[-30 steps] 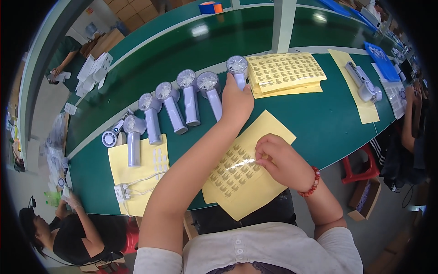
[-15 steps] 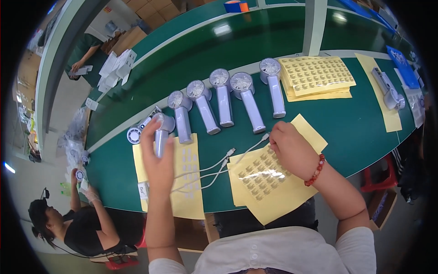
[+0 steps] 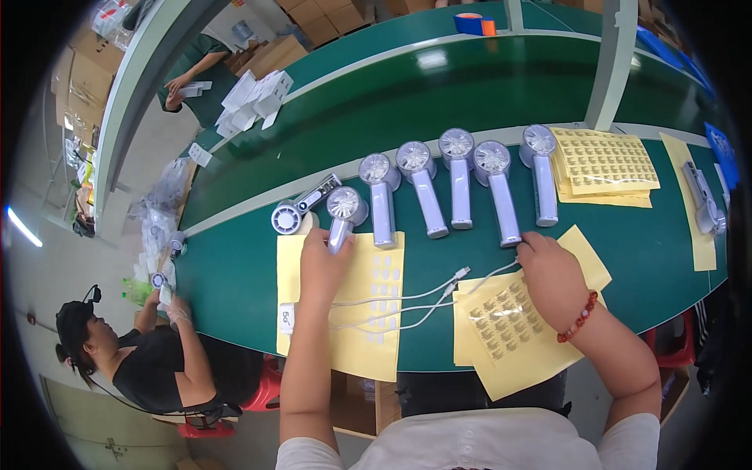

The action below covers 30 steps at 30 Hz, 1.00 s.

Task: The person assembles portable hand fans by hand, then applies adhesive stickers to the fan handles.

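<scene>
My left hand (image 3: 325, 272) is closed round the handle of a lavender handheld fan (image 3: 345, 205), whose round head faces up beyond my fingers. The lower handle is hidden in the hand. My right hand (image 3: 554, 282) has its fingers pinched at the end of a white charging cable (image 3: 495, 273); the plug itself is out of sight. Below that hand lies a yellow sticker sheet (image 3: 509, 321) with dark printed marks. A white charger plug (image 3: 287, 319) and more cable rest on another yellow sheet (image 3: 313, 352) with small pale labels, beside my left forearm.
Several more lavender fans (image 3: 459, 180) lie in a row across the green table (image 3: 431, 345). One fan with a ring-shaped head (image 3: 287, 219) is at the left. A stack of sticker sheets (image 3: 607, 160) lies back right. A co-worker (image 3: 149, 360) sits at the left; white boxes (image 3: 254, 102) stand behind.
The view has swung left, so the table appears further right. My left hand, spread before, has closed on the fan's handle. The cable plug, visible beside my right fingers earlier, is now hidden by them.
</scene>
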Each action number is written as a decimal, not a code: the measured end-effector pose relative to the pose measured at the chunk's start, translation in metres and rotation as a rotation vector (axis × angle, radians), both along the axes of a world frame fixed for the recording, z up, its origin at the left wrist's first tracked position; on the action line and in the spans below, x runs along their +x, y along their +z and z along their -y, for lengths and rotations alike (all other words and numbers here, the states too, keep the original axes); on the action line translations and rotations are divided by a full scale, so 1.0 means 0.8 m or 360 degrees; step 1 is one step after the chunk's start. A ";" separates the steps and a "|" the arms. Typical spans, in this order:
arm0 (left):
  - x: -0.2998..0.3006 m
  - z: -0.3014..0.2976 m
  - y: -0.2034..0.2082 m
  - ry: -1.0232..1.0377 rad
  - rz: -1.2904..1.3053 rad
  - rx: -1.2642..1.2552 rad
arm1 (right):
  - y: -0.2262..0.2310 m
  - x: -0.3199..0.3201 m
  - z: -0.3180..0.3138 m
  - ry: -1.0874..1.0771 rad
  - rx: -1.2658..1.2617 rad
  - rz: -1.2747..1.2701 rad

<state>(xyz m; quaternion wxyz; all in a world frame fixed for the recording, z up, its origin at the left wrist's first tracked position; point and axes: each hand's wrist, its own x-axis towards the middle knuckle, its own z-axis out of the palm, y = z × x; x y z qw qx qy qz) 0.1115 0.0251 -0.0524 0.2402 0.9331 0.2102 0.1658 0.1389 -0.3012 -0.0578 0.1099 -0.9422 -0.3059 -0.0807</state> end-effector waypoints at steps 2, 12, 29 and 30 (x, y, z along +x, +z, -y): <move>-0.004 -0.001 0.003 0.0036 -0.0091 -0.0006 | 0.006 0.001 -0.001 0.0010 -0.0085 -0.0062; 0.051 0.068 0.067 -0.0547 0.0694 -0.3024 | 0.011 0.027 0.022 0.0353 -0.0070 -0.0102; 0.129 0.117 0.094 -0.1013 0.0546 -0.3820 | 0.111 0.039 -0.070 0.0883 0.2158 -0.1740; 0.127 0.115 0.101 -0.1013 0.0582 -0.3883 | 0.112 0.043 -0.085 0.0951 0.2136 -0.1657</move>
